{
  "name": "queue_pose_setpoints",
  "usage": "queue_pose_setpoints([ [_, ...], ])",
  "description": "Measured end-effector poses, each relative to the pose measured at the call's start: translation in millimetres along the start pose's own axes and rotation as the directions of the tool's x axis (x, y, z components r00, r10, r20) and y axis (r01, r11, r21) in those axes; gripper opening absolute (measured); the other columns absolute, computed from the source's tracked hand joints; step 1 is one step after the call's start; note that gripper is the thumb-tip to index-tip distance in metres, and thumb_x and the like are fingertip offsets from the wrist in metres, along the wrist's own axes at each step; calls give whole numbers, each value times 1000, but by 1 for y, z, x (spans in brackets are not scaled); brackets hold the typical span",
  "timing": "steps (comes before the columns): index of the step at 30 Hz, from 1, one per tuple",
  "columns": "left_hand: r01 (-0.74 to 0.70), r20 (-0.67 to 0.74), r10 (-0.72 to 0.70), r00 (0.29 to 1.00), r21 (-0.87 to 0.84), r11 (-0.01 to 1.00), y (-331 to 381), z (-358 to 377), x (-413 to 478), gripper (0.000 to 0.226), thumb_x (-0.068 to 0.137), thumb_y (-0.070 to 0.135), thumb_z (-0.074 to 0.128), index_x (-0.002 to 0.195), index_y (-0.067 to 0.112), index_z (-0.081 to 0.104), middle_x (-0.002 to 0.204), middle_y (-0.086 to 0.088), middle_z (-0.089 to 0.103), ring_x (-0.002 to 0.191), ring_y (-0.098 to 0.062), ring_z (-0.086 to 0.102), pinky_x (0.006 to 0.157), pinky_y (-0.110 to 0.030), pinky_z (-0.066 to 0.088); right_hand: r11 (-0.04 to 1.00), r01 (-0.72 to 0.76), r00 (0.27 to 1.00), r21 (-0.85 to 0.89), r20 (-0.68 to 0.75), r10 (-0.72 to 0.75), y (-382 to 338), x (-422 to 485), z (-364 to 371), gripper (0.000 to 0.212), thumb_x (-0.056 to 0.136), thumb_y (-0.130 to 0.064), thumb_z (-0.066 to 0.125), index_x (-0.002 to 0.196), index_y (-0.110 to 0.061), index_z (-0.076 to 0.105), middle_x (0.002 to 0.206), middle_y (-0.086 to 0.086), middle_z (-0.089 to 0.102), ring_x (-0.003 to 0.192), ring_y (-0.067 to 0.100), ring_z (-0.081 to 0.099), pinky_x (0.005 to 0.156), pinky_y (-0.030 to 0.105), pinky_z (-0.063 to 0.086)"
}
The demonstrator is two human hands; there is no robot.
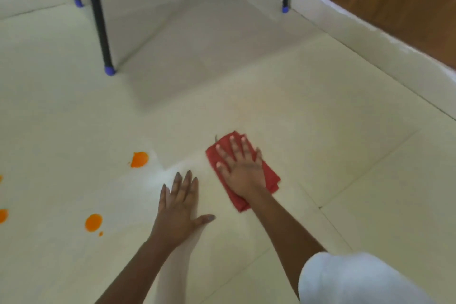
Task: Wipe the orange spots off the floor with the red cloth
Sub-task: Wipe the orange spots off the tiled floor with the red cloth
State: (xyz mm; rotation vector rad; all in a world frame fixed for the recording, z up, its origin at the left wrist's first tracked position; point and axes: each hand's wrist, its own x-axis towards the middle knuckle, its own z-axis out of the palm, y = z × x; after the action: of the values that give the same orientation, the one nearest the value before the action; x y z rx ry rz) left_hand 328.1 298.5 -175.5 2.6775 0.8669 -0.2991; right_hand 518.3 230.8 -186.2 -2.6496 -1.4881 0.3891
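As R grip [243,170] presses red cloth [271,179] flat-fingered, L grip [179,207] splayed bare on floor [320,106]: sweep left onto orange spots [139,159], firm.

Floor [333,136]: pale tiles, thin joints. Lying on it: folded red cloth [271,178]; orange spots [139,159] to its left; black legs [98,20] standing on blue caps [109,70].

Both forearms bare as far as frame shows: L forearm [138,261], R forearm [278,224]. L hand [180,207] & R hand [243,168] bare too. R-hand nails [232,137] read pale, slightly glossy. L-hand nails [188,172] look longer w/ narrow tips, but blur makes detail unsure. Bottom right: rounded bulk of white fabric [357,281], faint blue-grey cast, smooth w/ soft shading. Can't tell if sleeve or trouser knee. R forearm emerges from behind it.
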Motion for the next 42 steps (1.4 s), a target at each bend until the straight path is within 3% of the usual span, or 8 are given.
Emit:
queue_pose_setpoints([
  [6, -5, -4, 5, 1000, 139, 990, -3, -6, -38, 88, 80, 72, 19, 132, 9, 51, 144, -7, 44, 132, -32, 40, 109, -45, 7, 987, -158, 987, -25, 10, 158, 2, 40, -11, 53, 96, -54, 16, 146, -44, 1, 159, -3, -6, 145, 24, -10, 112, 56, -1],
  [11, 86, -45, -79, 996, 206, 975, 1, -6, -41, 93, 80, 74, 9, 148, 10, 4, 158, -4, -7, 138, -28, -26, 106, -51, -31, 984, 144, 990, -102, 11, -144, -50, -8, 9, 55, 94, -55, 15, 147, -42, 7, 159, 2, 2, 146, 29, -1, 111, 59, 5],
  [16, 139, -24, -137, 990, 101, 985, -19, 0, -107, 85, 79, 69, 25, 129, 6, 54, 141, -10, 48, 139, -30, 26, 111, -46, 5, 992, 69, 997, -109, 52, -64, -66, -15, 8, 55, 96, -54, 19, 147, -42, 3, 160, 0, -5, 146, 26, -8, 112, 58, 1],
  [24, 277, -41, -275, 961, 56, 959, -57, 8, -181, 71, 81, 64, 28, 131, 20, 52, 143, -15, 44, 145, -26, -5, 111, -45, 4, 876, 453, 891, -164, 106, -441, -113, -90, 25, 55, 91, -52, 29, 142, -35, 35, 152, 8, 32, 137, 34, 34, 101, 63, 31],
  [28, 299, -70, -295, 953, 54, 953, -56, 7, -183, 64, 76, 65, 54, 123, 21, 62, 136, -14, 53, 131, -33, 43, 108, -50, 33, 988, 111, 989, -104, 105, -100, -135, -60, 26, 57, 96, -53, 16, 148, -38, -2, 159, 4, -9, 145, 28, -11, 111, 59, -1],
  [32, 402, -55, -423, 904, -226, 887, -43, -3, -172, 49, 92, 35, 48, 139, 23, 37, 147, -3, 33, 135, -25, 29, 105, -32, 31, 949, 315, 927, 28, 204, -314, -178, -98, 39, 56, 98, -51, 15, 143, -41, -15, 153, -3, -25, 141, 23, -25, 112, 54, -9],
  [36, 441, -106, -570, 815, -526, 727, -31, -4, -165, 35, 90, 11, 44, 125, 14, 49, 123, -4, 47, 112, -25, 39, 92, -30, 37, 797, -37, 988, 603, 140, -60, -175, -98, 13, 53, 100, -23, 39, 149, -21, 20, 159, 4, 11, 145, 20, 7, 115, 36, 7],
  [42, 385, 97, -522, 848, -789, 479, -11, -17, -145, 26, 94, 11, 48, 116, 3, 59, 114, -18, 55, 108, -31, 51, 95, -36, 41, 832, -386, 917, 398, 262, 301, -160, -115, -10, 29, 85, -7, 50, 113, -7, 59, 116, 10, 60, 111, 28, 52, 91, 37, 45],
])
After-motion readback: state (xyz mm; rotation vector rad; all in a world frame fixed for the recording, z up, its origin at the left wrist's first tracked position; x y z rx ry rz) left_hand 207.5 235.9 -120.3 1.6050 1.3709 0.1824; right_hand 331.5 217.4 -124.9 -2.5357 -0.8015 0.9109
